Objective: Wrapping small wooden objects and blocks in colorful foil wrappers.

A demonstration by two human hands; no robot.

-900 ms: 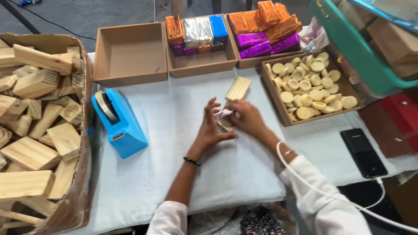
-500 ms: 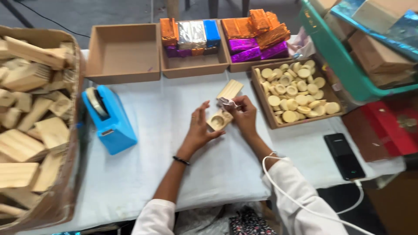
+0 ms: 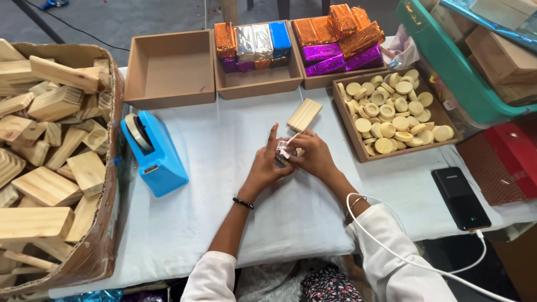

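Person wears white long sleeves pushed up the forearms, a dark beaded bracelet (image 3: 244, 203) on the left wrist, a thin metal bangle (image 3: 356, 201) on the right, and a ring on one right finger.
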